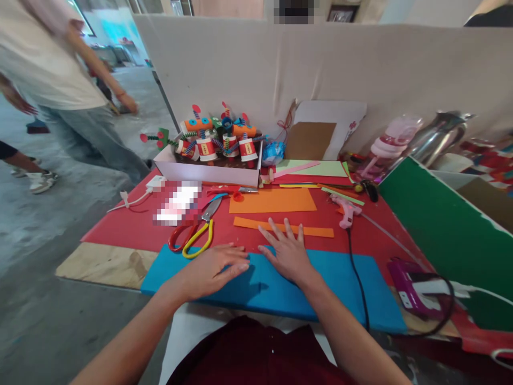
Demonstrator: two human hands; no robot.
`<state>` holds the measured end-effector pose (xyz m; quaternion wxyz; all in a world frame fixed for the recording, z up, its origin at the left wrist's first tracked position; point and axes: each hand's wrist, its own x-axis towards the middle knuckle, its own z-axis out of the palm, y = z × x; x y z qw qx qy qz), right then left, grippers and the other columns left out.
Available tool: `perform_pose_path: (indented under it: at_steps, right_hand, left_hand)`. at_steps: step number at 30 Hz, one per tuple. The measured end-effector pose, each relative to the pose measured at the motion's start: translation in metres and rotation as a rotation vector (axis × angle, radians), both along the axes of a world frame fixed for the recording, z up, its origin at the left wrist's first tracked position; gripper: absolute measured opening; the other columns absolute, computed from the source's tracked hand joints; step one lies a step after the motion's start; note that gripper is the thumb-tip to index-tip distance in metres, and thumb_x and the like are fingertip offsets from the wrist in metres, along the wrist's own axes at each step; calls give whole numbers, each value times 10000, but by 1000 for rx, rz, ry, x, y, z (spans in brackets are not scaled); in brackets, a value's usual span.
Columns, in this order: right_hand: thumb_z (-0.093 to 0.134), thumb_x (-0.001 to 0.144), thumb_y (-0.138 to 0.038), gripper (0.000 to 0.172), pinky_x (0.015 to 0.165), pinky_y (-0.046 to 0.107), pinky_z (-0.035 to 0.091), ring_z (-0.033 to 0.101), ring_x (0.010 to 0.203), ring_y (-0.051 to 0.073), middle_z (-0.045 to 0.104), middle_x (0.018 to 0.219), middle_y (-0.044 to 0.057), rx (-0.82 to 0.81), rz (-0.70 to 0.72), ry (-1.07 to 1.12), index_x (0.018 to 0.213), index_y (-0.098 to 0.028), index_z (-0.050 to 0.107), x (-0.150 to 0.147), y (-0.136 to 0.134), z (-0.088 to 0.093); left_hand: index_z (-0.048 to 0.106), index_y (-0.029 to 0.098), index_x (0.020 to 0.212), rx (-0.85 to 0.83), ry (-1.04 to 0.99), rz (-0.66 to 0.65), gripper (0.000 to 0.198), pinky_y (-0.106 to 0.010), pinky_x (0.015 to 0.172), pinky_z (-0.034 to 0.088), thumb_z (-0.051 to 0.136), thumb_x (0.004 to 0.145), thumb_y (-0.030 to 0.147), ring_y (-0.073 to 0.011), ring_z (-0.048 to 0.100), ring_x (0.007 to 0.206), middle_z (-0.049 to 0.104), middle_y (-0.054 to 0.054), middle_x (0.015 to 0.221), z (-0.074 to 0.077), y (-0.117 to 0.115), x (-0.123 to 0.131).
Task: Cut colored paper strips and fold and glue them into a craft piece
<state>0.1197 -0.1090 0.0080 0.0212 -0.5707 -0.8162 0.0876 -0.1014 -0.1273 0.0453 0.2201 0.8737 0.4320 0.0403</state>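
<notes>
Both my hands lie flat on a blue sheet of paper (340,283) at the near edge of the red-covered table (132,224). My left hand (212,267) rests palm down with its fingers together, pointing right. My right hand (286,251) is spread, and its fingertips reach an orange paper strip (316,231) beyond the blue sheet. Neither hand holds anything. A larger orange sheet (272,201) lies further back. Scissors (192,235) with red and yellow handles lie just left of my left hand.
A white box (208,171) of paper-cup craft figures stands at the back. A pink glue gun (347,209) with a black cord lies to the right, near a purple device (404,286) and a green board (444,230). Other people stand at the far left.
</notes>
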Motion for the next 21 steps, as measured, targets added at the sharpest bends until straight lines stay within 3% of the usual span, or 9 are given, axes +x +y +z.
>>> perform_pose_path:
  at_steps: [2,4,6,8,10,14,16,19,21]
  right_hand:
    - [255,941,-545,528,1084,684,41,91,1433,369,203,1559,-29,2,-1,-6,1450,-409,226,0,0,-1]
    - [229,960,-495,494,1087,682,35,97,1433,364,200,1558,-44,1,-10,-5,1448,-420,217,0,1,-2]
    - [209,968,-464,480,1091,675,27,97,1433,361,193,1558,-58,-2,-15,0,1447,-426,216,0,1,-3]
    - [198,970,-458,479,1094,671,21,93,1433,363,183,1559,-67,-3,-12,8,1448,-426,219,0,1,-4]
    - [190,969,-463,482,1094,670,15,90,1432,367,177,1559,-68,4,-9,12,1449,-423,219,0,1,-5]
    - [190,968,-467,483,1096,668,13,90,1433,367,173,1559,-72,-6,-18,-2,1448,-423,222,0,1,-4]
    - [189,969,-462,481,1099,664,17,86,1436,357,167,1560,-78,-16,-20,-11,1448,-428,212,0,1,-4]
    - [192,968,-460,483,1096,668,23,76,1438,353,155,1561,-83,-26,-15,-18,1450,-432,193,-1,2,-4]
    - [202,967,-453,484,1094,671,22,71,1437,358,155,1561,-81,-34,-10,-17,1451,-427,197,0,2,-2]
  left_hand:
    - [554,222,1282,24,-64,66,501,-362,1092,342,243,966,454,-170,484,1267,560,-48,1345,1,-2,2]
    - [458,155,1365,51,-59,127,558,-421,1115,302,282,949,482,-220,380,1348,437,-103,1444,1,-2,5]
    - [414,147,1395,-19,-56,14,615,-445,1120,289,356,916,529,-256,307,1385,353,-120,1487,3,-3,7]
    - [483,233,1351,-183,-129,-229,522,-377,1101,336,354,929,511,-213,384,1346,450,-54,1436,5,-4,7]
    - [522,294,1310,-259,-202,-306,463,-325,1069,378,262,966,463,-163,466,1286,535,-3,1368,6,-5,7]
    - [315,165,1447,5,-40,-20,644,-466,1142,239,320,924,541,-258,261,1404,330,-114,1500,-2,-8,13]
    - [296,136,1453,-23,-20,-138,728,-471,1157,191,383,887,584,-284,175,1425,251,-134,1528,-3,-11,16]
    - [468,268,1359,-262,-205,-512,494,-324,1138,275,339,941,498,-173,336,1371,448,-10,1443,0,-14,17]
    - [469,282,1355,-281,-276,-477,453,-295,1114,314,285,970,436,-140,379,1346,485,4,1416,1,-12,18]
